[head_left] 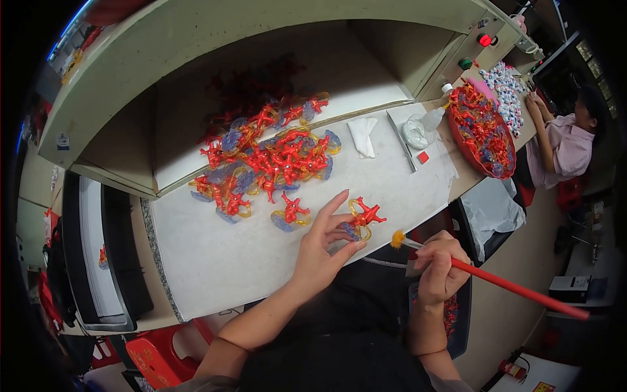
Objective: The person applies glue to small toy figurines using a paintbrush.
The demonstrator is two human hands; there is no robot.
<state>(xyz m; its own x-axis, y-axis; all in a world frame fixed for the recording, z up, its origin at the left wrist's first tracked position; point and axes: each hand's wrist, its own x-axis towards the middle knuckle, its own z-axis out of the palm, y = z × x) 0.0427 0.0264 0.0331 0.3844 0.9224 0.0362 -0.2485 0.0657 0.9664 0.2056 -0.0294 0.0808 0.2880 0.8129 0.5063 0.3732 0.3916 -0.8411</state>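
Note:
My left hand (315, 258) pinches a small toy figurine (369, 214) by its base, over the front edge of the white work surface. The figurine has a glossy red body, a clear yellow ring and a bluish-purple base. In my right hand (439, 269) is a paintbrush (509, 285) with a long red handle and a yellow bristle tip. The bristles point toward the figurine, slightly apart from it. A heap of like figurines (282, 162) lies beyond my left hand and reaches into the cabinet. One separate figurine (294, 208) sits just left of my fingers.
A folded white cloth (362, 137), a metal strip (401, 142) and a small tub of pale liquid (415, 132) lie at the back right. A red basket (483, 171) of figurines stands beyond, near a co-worker (565, 140). The cabinet (274, 19) overhangs the surface; a black tray (134, 261) stands left.

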